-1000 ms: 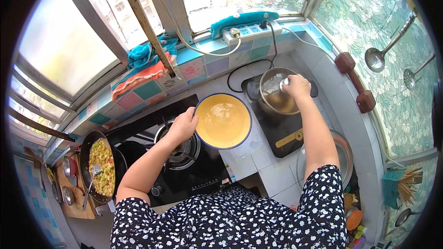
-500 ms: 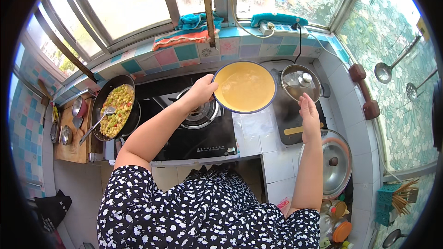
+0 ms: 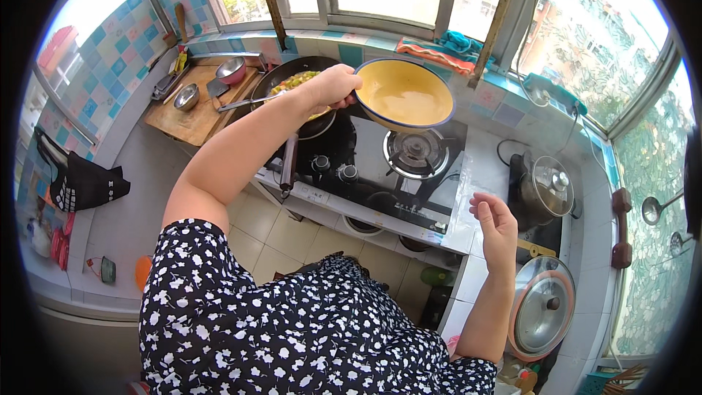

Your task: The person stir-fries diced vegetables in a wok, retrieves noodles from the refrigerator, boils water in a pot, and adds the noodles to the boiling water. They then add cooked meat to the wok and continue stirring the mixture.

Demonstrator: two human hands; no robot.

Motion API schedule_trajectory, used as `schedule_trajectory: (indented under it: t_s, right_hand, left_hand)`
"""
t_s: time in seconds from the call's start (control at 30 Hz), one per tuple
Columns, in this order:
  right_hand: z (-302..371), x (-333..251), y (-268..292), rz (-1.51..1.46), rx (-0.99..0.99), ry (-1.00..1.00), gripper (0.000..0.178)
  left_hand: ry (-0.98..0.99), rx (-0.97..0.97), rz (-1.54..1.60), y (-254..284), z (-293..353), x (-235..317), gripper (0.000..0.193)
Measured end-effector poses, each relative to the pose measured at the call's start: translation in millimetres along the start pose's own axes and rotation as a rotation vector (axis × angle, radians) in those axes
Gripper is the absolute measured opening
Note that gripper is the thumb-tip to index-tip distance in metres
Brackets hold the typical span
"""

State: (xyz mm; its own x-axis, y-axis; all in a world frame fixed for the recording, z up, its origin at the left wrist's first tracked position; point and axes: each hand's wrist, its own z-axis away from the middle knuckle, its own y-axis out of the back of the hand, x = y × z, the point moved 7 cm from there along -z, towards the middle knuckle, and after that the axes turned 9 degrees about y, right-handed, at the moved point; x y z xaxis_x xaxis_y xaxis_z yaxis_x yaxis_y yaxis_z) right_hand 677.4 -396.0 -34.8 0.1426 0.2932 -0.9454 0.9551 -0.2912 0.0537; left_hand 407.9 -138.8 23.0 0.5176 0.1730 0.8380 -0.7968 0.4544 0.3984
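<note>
My left hand (image 3: 338, 86) grips the rim of a yellow enamel bowl (image 3: 407, 95) edged in blue. It is tilted and holds a shallow pale liquid, above the gas stove. Partly behind my left forearm, a frying pan (image 3: 311, 128) of diced vegetables (image 3: 295, 80) stands on the left burner, a metal spoon (image 3: 247, 103) resting in it. My right hand (image 3: 497, 225) is raised over the counter with loosely bent fingers, open and holding nothing. Near it stands a dark pot with a glass lid (image 3: 552, 186).
The right burner (image 3: 416, 152) stands bare below the bowl. At the left, a wooden board (image 3: 178, 118) bears metal bowls. A large lidded pan (image 3: 542, 306) sits beside my right forearm. Cloths (image 3: 439, 57) lie on the windowsill; ladles (image 3: 653, 210) hang at the right.
The view has turned left. My left hand has carried the yellow bowl leftward from beside the lidded pot to above the stove, tilting it. My right hand is now farther from that pot.
</note>
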Motion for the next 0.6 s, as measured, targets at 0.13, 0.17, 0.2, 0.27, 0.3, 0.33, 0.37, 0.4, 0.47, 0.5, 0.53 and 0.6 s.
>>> schedule_trajectory:
  t_s: [0.13, 0.17, 0.2, 0.27, 0.3, 0.33, 0.37, 0.4, 0.47, 0.5, 0.53, 0.6]
  right_hand:
    - [-9.6, -11.5, -81.6, -0.111, -0.227, -0.085, 0.02]
    - [-11.6, -17.4, -107.9, -0.133, -0.34, -0.082, 0.021]
    - [-13.6, -22.8, -136.9, -0.189, -0.432, -0.105, 0.021]
    - [-20.1, -26.4, -199.0, -0.301, -0.584, -0.156, 0.023]
    - [-24.7, -30.1, -233.1, -0.333, -0.662, -0.194, 0.026]
    - [-29.8, -31.3, -268.0, -0.402, -0.692, -0.247, 0.03]
    - [-34.8, -31.7, -304.7, -0.468, -0.717, -0.301, 0.033]
    - [-40.5, -28.7, -342.3, -0.531, -0.712, -0.412, 0.037]
    - [-50.3, -14.3, -421.3, -0.678, -0.681, -0.628, 0.045]
    - [-55.3, -6.8, -461.1, -0.693, -0.67, -0.692, 0.052]
    - [-62.1, 13.6, -497.8, -0.717, -0.618, -0.748, 0.063]
    - [-78.6, 55.5, -571.3, -0.75, -0.497, -0.853, 0.081]
  left_hand:
    - [0.015, 0.178, 0.012, 95.2, 22.9, -22.4, 0.011]
    - [0.019, 0.221, 0.028, 118.8, 28.4, -30.7, 0.011]
    - [0.036, 0.251, 0.062, 141.5, 36.5, -39.8, 0.011]
    - [0.063, 0.304, 0.047, 189.0, 38.0, -63.0, 0.011]
    - [0.077, 0.343, 0.062, 210.6, 41.0, -73.5, 0.011]
    - [0.083, 0.359, 0.065, 231.2, 42.4, -84.1, 0.011]
    - [0.088, 0.369, 0.069, 251.9, 41.1, -96.0, 0.011]
    - [0.094, 0.379, 0.072, 273.5, 39.1, -108.7, 0.01]
    - [0.088, 0.387, 0.069, 316.7, 29.3, -138.4, 0.009]
    - [0.083, 0.389, 0.068, 337.7, 24.7, -151.0, 0.008]
    - [0.062, 0.361, 0.046, 350.3, 19.2, -155.5, 0.008]
    - [0.015, 0.373, 0.047, 386.9, 4.9, -179.7, 0.009]
